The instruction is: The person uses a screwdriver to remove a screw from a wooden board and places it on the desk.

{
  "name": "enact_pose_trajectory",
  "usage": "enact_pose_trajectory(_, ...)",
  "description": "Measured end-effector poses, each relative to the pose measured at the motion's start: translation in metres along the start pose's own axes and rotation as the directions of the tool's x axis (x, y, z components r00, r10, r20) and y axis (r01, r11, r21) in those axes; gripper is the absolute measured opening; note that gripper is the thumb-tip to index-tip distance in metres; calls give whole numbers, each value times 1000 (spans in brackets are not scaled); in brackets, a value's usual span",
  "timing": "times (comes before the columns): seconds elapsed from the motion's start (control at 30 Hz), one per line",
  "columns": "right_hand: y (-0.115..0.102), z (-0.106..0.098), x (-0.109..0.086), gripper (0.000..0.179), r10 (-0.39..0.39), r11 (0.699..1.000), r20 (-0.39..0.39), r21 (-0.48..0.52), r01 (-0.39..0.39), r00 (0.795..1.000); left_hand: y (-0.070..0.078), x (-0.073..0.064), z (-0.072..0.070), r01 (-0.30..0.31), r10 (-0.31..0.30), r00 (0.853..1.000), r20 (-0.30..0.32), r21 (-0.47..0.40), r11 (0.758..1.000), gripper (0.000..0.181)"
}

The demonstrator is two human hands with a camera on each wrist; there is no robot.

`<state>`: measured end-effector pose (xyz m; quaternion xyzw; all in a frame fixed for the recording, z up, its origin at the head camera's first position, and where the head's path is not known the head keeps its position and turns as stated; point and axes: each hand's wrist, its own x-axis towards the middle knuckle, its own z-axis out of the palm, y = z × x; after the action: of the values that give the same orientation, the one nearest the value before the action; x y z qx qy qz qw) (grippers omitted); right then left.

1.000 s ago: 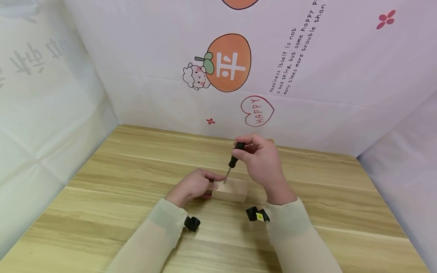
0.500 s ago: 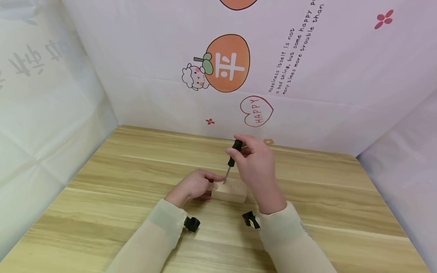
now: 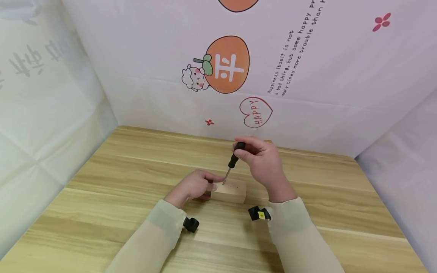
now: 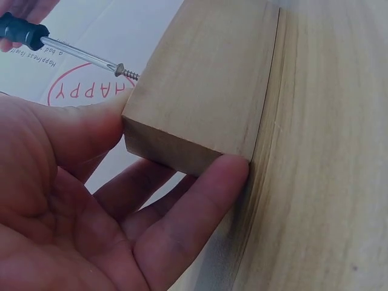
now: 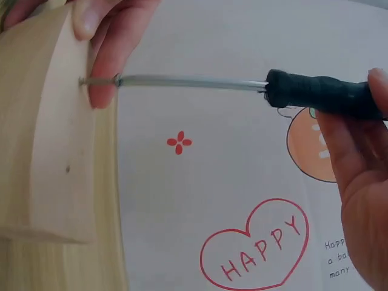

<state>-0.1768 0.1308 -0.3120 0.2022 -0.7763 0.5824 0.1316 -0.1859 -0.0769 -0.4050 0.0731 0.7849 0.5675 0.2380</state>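
Note:
A pale wooden block lies on the table, and my left hand grips its left end. In the left wrist view the thumb and fingers are bent about that end. My right hand pinches the black handle of a screwdriver, which leans with its top to the right. The metal shaft ends at the head of a screw, whose threads show in the left wrist view. The screw stands partly sunk in the block's top face, and a small dark hole sits further along that face in the right wrist view.
The wood-grain table meets a white printed cloth behind the block. More white cloth hangs at the left and right sides. Black wrist mounts protrude below both cuffs.
My right hand and wrist swung left half a second ago and are now back to the right, with the handle tilting along. The screwdriver tip stays on the screw; my left hand holds still.

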Motion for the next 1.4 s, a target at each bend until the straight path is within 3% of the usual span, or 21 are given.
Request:
enact_pose_trajectory(0.1, -3, 4, -4, 30, -9, 991, -20, -135, 6, 1000, 1, 0, 0, 0, 0, 1000, 5, 2, 1000, 33)
enact_pose_trajectory(0.2, -10, 13, -7, 35, -28, 962, -64, -273, 10, 998, 2, -1, 0, 6, -6, 1000, 8, 3, 1000, 33)
enact_pose_trajectory(0.37, -13, 25, -8, 36, -79, 941, -150, -338, 24, 986, 3, -1, -1, 8, -8, 1000, 15, 0, 1000, 32)
enact_pose_trajectory(0.53, -6, 23, -5, 26, -86, 960, -159, -276, 39, 983, 2, -1, -1, 11, -11, 1000, 10, 4, 1000, 32)
enact_pose_trajectory(0.67, 1, 14, -3, 31, -45, 994, -64, -106, 38, 997, 1, -1, -1, 10, -10, 1000, 7, 2, 1000, 32)
enact_pose_trajectory(0.8, 6, 7, -3, 36, -36, 998, -5, 56, 36, 999, 1, 0, -1, 6, -6, 1000, 5, 3, 1000, 33)
enact_pose_trajectory(0.87, 6, 7, -3, 33, -40, 998, -20, 41, 40, 999, 1, 1, -1, 2, -2, 1000, 5, 5, 1000, 33)
enact_pose_trajectory(0.97, -2, 12, -5, 28, -36, 996, -60, -89, 31, 998, 1, 1, -1, -1, 1, 1000, 8, 5, 1000, 32)
enact_pose_trajectory(1.13, -14, 24, -7, 32, -67, 962, -129, -272, 29, 989, 1, 0, -1, 1, -1, 1000, 8, 4, 1000, 31)
enact_pose_trajectory(1.27, -17, 28, -8, 24, -63, 974, -178, -227, 21, 982, 1, 0, -1, 4, -4, 1000, 10, 2, 1000, 32)
enact_pose_trajectory(1.4, -14, 23, -7, 21, 3, 996, -151, -86, -16, 989, 1, 0, -1, 9, -9, 1000, 7, 1, 1000, 32)
